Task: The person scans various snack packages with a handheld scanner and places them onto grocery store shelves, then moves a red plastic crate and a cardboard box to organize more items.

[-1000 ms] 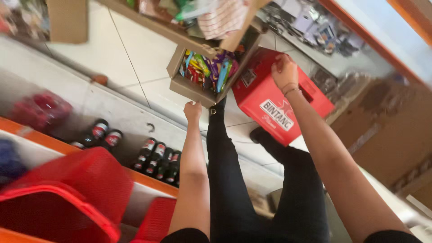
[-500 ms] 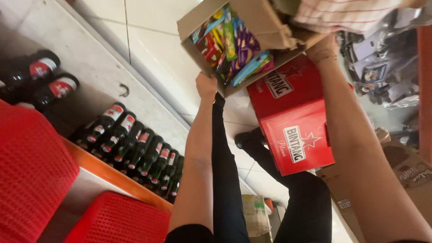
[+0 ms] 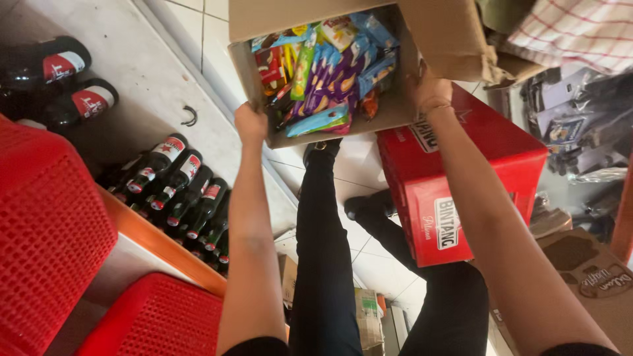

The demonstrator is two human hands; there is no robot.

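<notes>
Two hands on one cardboard box (image 3: 389, 112) full of bright snack packets (image 3: 326, 72), held up above the tiled floor (image 3: 198, 79). Left hand (image 3: 250, 124) closed on the near left corner, right hand (image 3: 428, 92) gripping the right wall. Just below, touching or not unclear: red plastic crate (image 3: 461, 191). Further left: dark bottles (image 3: 178, 191) lying in a row, beside red mesh baskets (image 3: 46, 231).

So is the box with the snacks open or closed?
Open. The box has its flaps folded back, and colourful snack packets show inside. The left hand and right hand hold it.
</notes>
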